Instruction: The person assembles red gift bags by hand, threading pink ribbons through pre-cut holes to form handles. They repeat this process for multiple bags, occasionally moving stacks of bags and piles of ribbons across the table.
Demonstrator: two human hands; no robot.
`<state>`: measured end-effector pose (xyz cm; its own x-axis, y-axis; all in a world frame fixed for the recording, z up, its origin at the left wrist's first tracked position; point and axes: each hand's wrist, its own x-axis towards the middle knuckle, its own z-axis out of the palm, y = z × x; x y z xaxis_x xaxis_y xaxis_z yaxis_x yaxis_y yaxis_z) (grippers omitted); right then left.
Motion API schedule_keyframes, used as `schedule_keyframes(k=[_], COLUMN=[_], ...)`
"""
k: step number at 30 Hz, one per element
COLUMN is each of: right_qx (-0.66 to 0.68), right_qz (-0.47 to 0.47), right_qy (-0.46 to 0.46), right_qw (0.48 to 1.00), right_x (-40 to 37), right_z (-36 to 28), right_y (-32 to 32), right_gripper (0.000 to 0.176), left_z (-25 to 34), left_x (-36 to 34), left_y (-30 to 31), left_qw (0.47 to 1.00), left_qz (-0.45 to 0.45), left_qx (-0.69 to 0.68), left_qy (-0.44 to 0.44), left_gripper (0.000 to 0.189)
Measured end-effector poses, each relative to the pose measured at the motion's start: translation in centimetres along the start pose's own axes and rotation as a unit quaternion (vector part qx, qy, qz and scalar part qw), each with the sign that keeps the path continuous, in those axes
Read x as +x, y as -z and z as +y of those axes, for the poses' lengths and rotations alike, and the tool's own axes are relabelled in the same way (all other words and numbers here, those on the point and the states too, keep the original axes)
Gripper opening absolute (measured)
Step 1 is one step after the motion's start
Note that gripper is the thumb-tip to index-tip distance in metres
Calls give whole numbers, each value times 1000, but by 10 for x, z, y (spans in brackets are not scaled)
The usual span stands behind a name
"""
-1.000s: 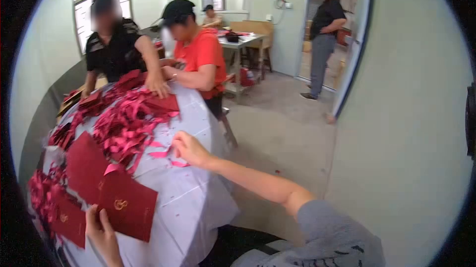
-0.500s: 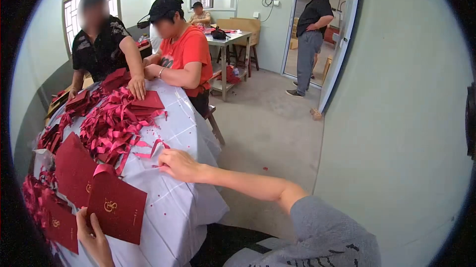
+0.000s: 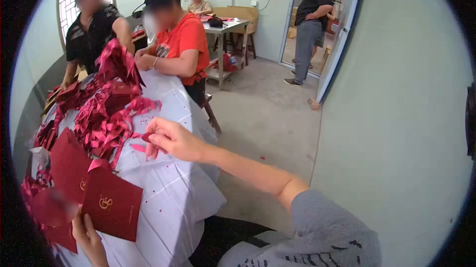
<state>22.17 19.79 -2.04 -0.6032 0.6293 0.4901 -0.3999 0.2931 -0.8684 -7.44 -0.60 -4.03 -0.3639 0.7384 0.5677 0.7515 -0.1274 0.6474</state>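
1. Since the frame half a second ago, the right hand [image 3: 173, 140] has risen from low over the white tablecloth [image 3: 173, 195], and a clump of red bags and ribbons [image 3: 118, 66] now stands up at the far side of the table, in front of the person in black [image 3: 89, 36].
2. Thumb and fingers of the right hand are pinched narrow on a small red piece [image 3: 147, 137], just beside the loose pink ribbons; its exact shape is too blurred to tell.
3. The left hand [image 3: 90, 241] is closed on the lower left edge of the front bag [image 3: 115, 205], a flat dark red one with gold lettering, held tilted over the near end of the table.
4. A pink ribbon loop [image 3: 100, 164] sits at the top of the front bag; another dark red bag [image 3: 64, 160] leans behind it, partly covered.
5. Beyond both lies a heap of pink ribbons [image 3: 101, 131], with red specks scattered on the cloth beside it.
6. A clear plastic bag [image 3: 39, 160] is at the left edge of the table.
7. Across the table, the person in red [image 3: 183, 49] has both hands together; what they hold is unclear.
8. Another person [image 3: 310, 26] stands at the doorway, hand on hip.
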Motion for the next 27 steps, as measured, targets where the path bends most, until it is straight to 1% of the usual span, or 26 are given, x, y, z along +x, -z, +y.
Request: schedule_keyframes(k=[1,2,3,4,5,6,7,8,9,10,12,14,16,18,19,21,23,27], right_qx=[15,35,46,62,101,115,138,148,164,166,217,230,210,193,175,157,30,-7], right_qz=[-15,-36,-45,-63,-62,-65,-65,-72,-91,-101,-120,-121,-113,-103,-118,-135,-96,-97], right_qy=[-41,-84,-95,-108,-136,-150,-141,-139,-149,-150,-170,-186,-217,-222,-217,-216,-173,-176], right_qw=[999,995,993,990,984,980,978,977,971,969,954,947,946,950,953,954,980,980], right_x=[-2,-5,-7,-9,-11,-14,-18,-18,-17,-17,-16,-16,-14,-14,-12,-11,-10,-7], right_z=[-12,-21,-23,-22,-24,-27,-28,-29,-34,-34,-28,-24,-24,-22,-19,-17,-22,-25], right_y=[-2,-2,-2,-3,-5,-8,-11,-16,-23,-30,-43,-57,-68,-78,-79,-85,-94,-101], right_gripper=[17,19,20,21,24,23,23,20,17,15,16,15,17,17,18,20,22,20], left_z=[4,4,23,43,25,49,62,68,75,71,74,67,61,55,51,53,54,52], left_x=[-1,0,4,4,6,9,14,16,21,24,26,22,21,18,16,15,16,15], left_y=[0,5,6,6,3,4,5,2,1,2,-3,-11,-13,-14,-14,-13,-12,-12], left_qw=[999,999,997,993,995,995,993,985,979,968,954,933,926,914,911,911,912,908], left_qz=[17,-25,-58,-69,-47,-85,-110,-113,-133,-173,-184,-190,-192,-227,-232,-230,-228,-245], left_qx=[12,-27,-40,-75,4,-51,-43,-106,-131,-151,-201,-267,-282,-297,-310,-308,-307,-306], left_qy=[-32,-29,4,54,-84,17,1,73,83,103,128,147,164,156,141,149,151,149], left_gripper=[23,26,26,24,22,22,21,20,18,21,21,21,21,21,22,22,22,22])
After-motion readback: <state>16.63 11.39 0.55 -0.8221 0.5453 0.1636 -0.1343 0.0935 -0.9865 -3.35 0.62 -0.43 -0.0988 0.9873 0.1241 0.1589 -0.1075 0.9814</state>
